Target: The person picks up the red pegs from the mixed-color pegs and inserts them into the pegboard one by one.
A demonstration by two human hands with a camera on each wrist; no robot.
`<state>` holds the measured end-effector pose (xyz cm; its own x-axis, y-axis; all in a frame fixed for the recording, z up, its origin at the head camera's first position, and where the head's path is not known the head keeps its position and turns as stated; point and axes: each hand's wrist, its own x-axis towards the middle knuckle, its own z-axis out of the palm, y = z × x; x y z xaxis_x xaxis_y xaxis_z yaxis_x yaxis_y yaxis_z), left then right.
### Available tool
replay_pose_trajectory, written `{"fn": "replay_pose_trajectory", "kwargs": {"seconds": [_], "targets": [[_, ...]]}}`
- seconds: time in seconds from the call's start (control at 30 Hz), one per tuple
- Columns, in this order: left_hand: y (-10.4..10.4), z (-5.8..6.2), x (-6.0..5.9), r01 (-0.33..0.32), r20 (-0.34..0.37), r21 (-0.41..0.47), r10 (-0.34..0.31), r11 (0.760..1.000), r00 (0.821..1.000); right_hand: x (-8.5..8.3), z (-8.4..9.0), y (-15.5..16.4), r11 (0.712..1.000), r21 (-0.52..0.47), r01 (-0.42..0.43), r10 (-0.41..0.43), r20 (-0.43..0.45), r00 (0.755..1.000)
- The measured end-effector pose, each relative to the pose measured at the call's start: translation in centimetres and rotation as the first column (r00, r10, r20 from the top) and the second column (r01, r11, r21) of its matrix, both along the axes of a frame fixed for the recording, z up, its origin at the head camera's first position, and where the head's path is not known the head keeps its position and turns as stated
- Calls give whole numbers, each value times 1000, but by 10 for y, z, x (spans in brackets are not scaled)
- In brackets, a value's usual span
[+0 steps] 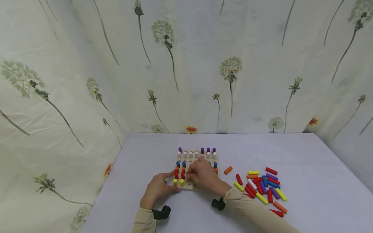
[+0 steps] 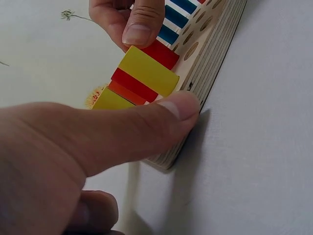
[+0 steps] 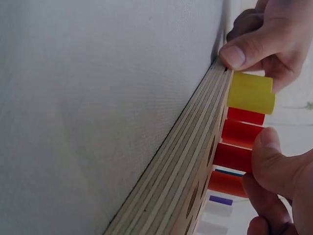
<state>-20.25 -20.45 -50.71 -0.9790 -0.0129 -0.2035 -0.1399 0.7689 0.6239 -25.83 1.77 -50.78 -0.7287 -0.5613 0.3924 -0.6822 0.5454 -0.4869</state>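
Observation:
A wooden pegboard (image 3: 168,171) lies on the table with rows of coloured pegs upright in its holes. My left hand (image 1: 158,187) grips its near left corner, thumb against the layered front edge. My right hand (image 1: 202,173) reaches over the board and pinches a red peg (image 3: 234,157) between thumb and fingers, beside other red pegs. Yellow pegs (image 2: 149,71) stand in the front row near my left thumb. White pegs (image 1: 190,154) and purple pegs (image 1: 202,150) fill parts of the far rows. My right hand hides some holes in the middle.
Right of the board lies a loose pile of red, yellow, blue, purple, orange and white pegs (image 1: 261,198). A single orange peg (image 1: 228,170) lies between pile and board. Flower-printed curtain (image 1: 198,64) hangs behind the pale table (image 1: 151,145).

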Motion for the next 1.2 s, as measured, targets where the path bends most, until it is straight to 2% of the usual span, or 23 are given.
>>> {"fn": "replay_pose_trajectory", "kwargs": {"seconds": [0.47, 0.67, 0.77, 0.97, 1.03, 1.2], "targets": [[0, -3, 1, 10, -3, -4, -10, 1000, 1000, -1, 2, 2, 999, 49, 2, -2, -12, 1000], [1, -6, 1, 17, -11, 3, -17, 1000, 1000, 3, 8, 12, 998, 63, -2, -1, 54, 999], [2, -7, 2, 18, -14, 7, -18, 1000, 1000, 3, 16, 24, 999, 42, 19, -22, 78, 997], [4, -6, 1, -1, -5, 1, 1, 1000, 1000, -6, 34, 61, 998, 24, 58, -59, 38, 998], [4, -5, 1, -7, -2, -3, 7, 1000, 1000, -10, 37, 77, 996, 46, 73, -75, 35, 997], [2, -3, 1, -29, 7, -15, 29, 999, 1000, -15, 37, 114, 985, 146, 95, -110, 98, 989]]}}
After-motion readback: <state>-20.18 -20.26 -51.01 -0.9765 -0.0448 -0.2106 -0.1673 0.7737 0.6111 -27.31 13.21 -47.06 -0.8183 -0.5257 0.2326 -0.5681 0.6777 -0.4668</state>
